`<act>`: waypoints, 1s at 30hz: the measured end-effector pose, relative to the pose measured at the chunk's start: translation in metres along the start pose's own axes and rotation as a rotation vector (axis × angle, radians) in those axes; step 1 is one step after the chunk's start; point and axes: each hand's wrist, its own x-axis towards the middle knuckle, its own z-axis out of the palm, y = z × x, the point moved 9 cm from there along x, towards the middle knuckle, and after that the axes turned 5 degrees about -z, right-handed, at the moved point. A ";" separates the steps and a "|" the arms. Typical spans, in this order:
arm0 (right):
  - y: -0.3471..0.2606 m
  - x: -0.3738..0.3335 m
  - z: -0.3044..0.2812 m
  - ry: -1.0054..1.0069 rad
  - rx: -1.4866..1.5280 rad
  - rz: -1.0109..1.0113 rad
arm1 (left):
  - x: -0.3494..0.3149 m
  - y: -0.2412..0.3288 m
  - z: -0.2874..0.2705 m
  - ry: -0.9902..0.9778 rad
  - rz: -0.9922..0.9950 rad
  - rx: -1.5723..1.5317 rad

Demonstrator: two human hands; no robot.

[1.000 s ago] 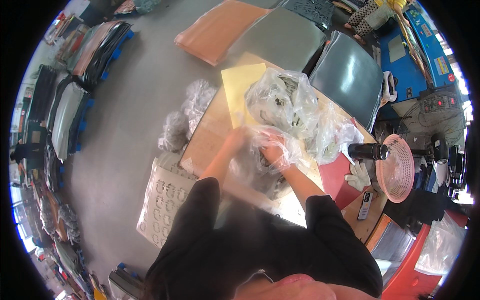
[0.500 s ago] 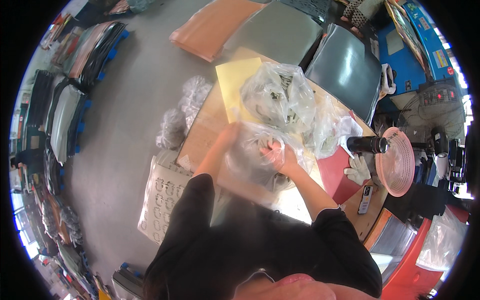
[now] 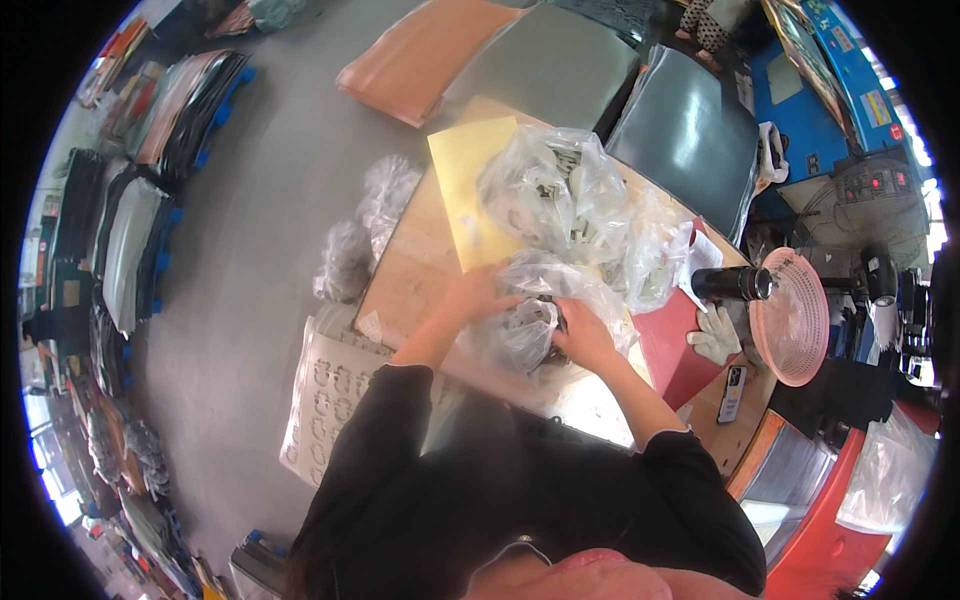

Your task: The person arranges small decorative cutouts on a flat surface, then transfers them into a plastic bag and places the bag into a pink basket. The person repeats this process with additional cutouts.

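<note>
A clear plastic bag [image 3: 545, 270] lies crumpled near the front of the wooden table, its mouth between my two hands. My left hand [image 3: 478, 296] grips the bag's left side, with the fingers pointing toward the opening. On the other side my right hand [image 3: 585, 335] is closed on the bag's edge; something small and dark shows by its fingertips, too unclear to name. Just beyond stands a fuller clear bag [image 3: 545, 190] of small grey-green cut pieces. Another crumpled clear bag [image 3: 650, 265] rests to its right. Under the bags is a yellow sheet [image 3: 460, 180].
Right of the bags are a black bottle [image 3: 735, 283], a white glove [image 3: 714, 336], a phone [image 3: 732, 394] and a pink basket [image 3: 790, 318]. Stacked dark sheets [image 3: 690, 130] lie beyond the table [image 3: 405, 255]. Punched white sheets [image 3: 325, 390] and filled bags [image 3: 345, 262] sit at the left.
My left hand has come down and right onto the bag's side. My right hand has moved slightly right and down, out of the bag's film to its edge. The bag sits more bunched between them.
</note>
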 end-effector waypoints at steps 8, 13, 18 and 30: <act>0.001 -0.113 -0.025 -0.168 0.682 0.239 | -0.057 0.008 -0.054 0.587 0.226 -0.253; -0.041 -0.111 -0.122 0.707 -0.341 -0.059 | -0.131 0.113 -0.018 0.432 0.771 0.031; 0.010 -0.071 -0.073 0.252 -0.130 0.233 | -0.101 0.118 0.035 -0.145 0.410 0.301; -0.058 -0.045 -0.113 0.302 0.968 0.061 | -0.181 0.016 -0.026 0.001 0.186 -0.956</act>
